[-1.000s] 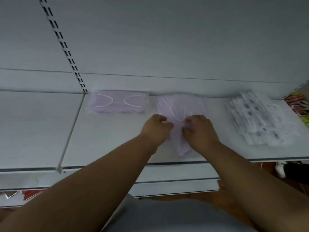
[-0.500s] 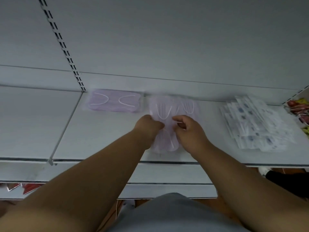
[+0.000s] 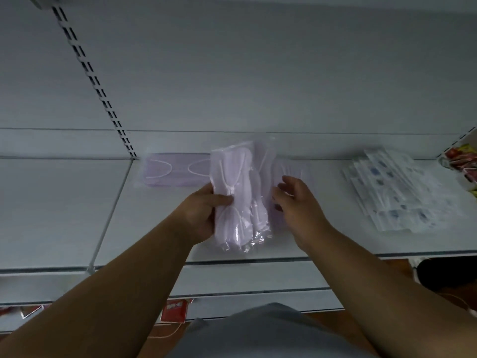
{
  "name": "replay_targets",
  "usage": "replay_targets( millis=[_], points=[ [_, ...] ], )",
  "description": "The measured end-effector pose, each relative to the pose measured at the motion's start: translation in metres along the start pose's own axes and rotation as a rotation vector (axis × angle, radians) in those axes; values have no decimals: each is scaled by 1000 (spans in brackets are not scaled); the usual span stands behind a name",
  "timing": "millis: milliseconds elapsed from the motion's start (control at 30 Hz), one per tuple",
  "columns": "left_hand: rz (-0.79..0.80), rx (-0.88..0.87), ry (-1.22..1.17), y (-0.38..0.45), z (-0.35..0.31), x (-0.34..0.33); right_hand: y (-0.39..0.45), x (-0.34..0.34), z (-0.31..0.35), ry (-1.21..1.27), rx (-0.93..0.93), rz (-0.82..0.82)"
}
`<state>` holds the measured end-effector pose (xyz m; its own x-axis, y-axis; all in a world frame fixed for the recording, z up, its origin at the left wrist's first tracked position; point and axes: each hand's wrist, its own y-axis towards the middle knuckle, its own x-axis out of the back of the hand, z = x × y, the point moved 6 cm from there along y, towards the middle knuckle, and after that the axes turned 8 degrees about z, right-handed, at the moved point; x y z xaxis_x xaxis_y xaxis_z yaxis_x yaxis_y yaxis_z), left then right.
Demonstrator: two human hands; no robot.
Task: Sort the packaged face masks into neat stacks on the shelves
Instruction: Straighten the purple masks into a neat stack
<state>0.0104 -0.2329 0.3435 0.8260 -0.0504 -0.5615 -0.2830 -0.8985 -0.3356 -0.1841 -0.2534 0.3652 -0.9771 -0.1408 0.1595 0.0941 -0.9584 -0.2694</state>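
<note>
- A white metal store shelf (image 3: pixel 64 215) fills the view, backed by a pale panel; a slotted upright (image 3: pixel 95 83) runs down that panel from 11 o'clock to the shelf's back edge.
- At 9 to 10 o'clock of the frame's middle, a flat pack of lilac face masks (image 3: pixel 171 172) lies at the back of the shelf, long side along the back panel, its white ear loops facing up.
- The left hand (image 3: pixel 204 210) grips a bundle of lilac mask packs (image 3: pixel 240 197) by its left edge: the thumb lies across the front and the fingers curl behind. The bundle stands roughly on end, lifted off the shelf, with its top at 12 o'clock and its crinkled clear wrapping hanging at 6 o'clock. Its upper left corner overlaps the flat pack in the view.
- The right hand (image 3: pixel 296 200) hovers just to the bundle's 3 o'clock side, fingers loosely spread and slightly bent, holding nothing. Whether its fingertips touch the wrapping cannot be told.
- Behind that hand another lilac pack (image 3: pixel 294 167) lies on the shelf, blurred.
- At 3 o'clock, well apart from the hands, a loose pile of white individually wrapped masks (image 3: pixel 402 192) with blue print spreads over the shelf.
- At the far right edge sit red and yellow packets (image 3: pixel 462 158), too blurred to name.
- Below the shelf's front lip, at 7 o'clock, a red tag (image 3: pixel 174 310) hangs.
</note>
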Motion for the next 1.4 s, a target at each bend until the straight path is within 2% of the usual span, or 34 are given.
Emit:
replay_targets(
  millis=[67,133,333,433,500,600,700,767,800,867,933,1000,1067,1167,1267,1333,1400],
  points=[
    [35,11,-18,-5,-3,9,4,-17,-6,237,-78,91],
    [38,21,-17,-9,-5,19,7,-33,-10,353,-116,141],
    [45,29,-62,-24,-16,49,7,-64,-16,325,-165,100],
    [28,44,46,-31,-18,63,5,-86,-13,480,-214,159],
    [10,36,111,-35,-21,68,2,-104,-1,484,-184,234],
    [-8,-55,165,-38,-32,67,-4,-124,15,316,-44,237],
    [-91,-153,363,-40,-49,72,-14,-147,25,150,71,308],
    [-178,-178,501,-45,-58,72,-15,-149,32,-34,147,222],
    [-270,-179,514,-48,-61,74,-15,-144,37,-156,184,122],
    [-427,-191,344,-57,-66,80,-19,-135,50,-427,309,-33],
    [-354,-109,-32,-57,-64,86,-22,-135,60,-658,571,-72],
    [-235,-44,-225,-62,-69,87,-19,-140,51,-889,743,-11],
    [-116,-21,-263,-69,-76,87,-11,-146,28,-1044,729,146],
    [-68,73,-218,-72,-73,102,-8,-152,-3,-1149,605,322],
    [-206,201,-6,-69,-64,125,-6,-155,-13,-1160,599,386],
    [-355,187,89,-68,-61,142,-5,-156,-8,-994,611,402],
    [-371,114,139,-68,-63,147,-3,-149,1,-750,617,266]
  ],
)
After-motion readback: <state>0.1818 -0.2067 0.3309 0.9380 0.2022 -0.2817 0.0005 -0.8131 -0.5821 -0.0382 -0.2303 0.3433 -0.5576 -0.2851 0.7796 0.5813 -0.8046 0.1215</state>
